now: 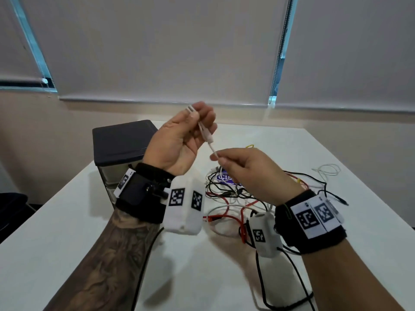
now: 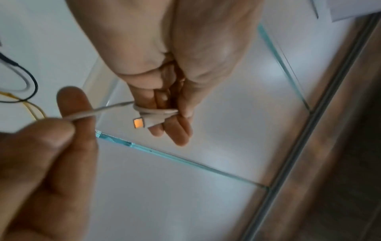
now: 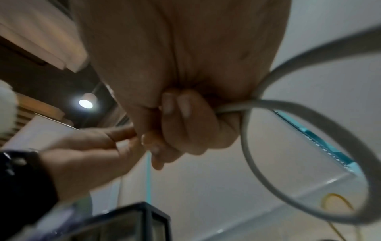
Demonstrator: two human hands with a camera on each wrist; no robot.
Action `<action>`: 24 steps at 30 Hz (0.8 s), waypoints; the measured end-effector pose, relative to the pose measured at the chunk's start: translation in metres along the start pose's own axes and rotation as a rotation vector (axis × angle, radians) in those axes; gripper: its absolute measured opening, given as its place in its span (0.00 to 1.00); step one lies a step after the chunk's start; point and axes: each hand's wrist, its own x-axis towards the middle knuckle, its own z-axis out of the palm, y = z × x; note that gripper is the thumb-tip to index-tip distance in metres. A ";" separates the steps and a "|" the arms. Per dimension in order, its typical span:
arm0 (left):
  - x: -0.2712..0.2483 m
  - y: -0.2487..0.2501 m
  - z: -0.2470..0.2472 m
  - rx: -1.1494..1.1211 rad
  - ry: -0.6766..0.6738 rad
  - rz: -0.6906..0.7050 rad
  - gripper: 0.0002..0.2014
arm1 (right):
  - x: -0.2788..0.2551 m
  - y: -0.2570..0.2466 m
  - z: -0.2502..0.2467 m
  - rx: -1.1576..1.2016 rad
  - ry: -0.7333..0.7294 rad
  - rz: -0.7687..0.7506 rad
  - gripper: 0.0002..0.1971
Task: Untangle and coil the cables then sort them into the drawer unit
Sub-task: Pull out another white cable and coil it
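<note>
While the rest of the tangle [image 1: 233, 198] lies on the white surface [image 1: 89, 232], one white cable [image 1: 207, 136] is lifted clear above it, likely so it can be wound without snagging the black and red leads below. The left hand [image 1: 182, 140] is raised palm-up, its fingers [image 2: 175, 130] curled, and the cable's plug end is looped round two of them with the thumb clamping it; the left wrist view shows the USB plug [image 2: 139, 123] lying across those fingers, metal tip poking out to the side. Judgement: the left fingers serve as a spool for the coil, first wrap only just begun.

The right hand [image 1: 244, 171] sits lower and nearer the tangle, thumb and forefinger pressed together on the cable just past the plug's strain relief, the other fingers curled in. In the right wrist view a loose loop of the same cable [image 3: 288, 163] hangs from under that hand. The short run between the two hands looks straight and taut, probably to keep the wrap tight.

The dark drawer unit [image 1: 121, 144] stands on the surface behind the left wrist, apart from the cable. Whether a drawer is open, cannot tell. A thin white lead [image 1: 327, 170] lies by itself at the far right.
</note>
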 end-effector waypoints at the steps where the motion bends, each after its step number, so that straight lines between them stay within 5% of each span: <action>1: 0.001 0.000 -0.003 0.000 0.040 0.010 0.10 | -0.002 -0.006 0.000 -0.038 -0.045 -0.001 0.11; 8: -0.002 -0.010 0.003 0.301 0.050 0.105 0.11 | -0.021 -0.039 -0.028 -0.136 -0.147 -0.029 0.08; 15: -0.011 -0.018 0.004 0.737 -0.206 -0.036 0.12 | -0.022 -0.037 -0.047 -0.126 0.201 -0.205 0.06; 24: -0.017 -0.021 0.008 0.598 -0.402 -0.322 0.13 | -0.014 -0.014 -0.050 0.028 0.276 -0.232 0.08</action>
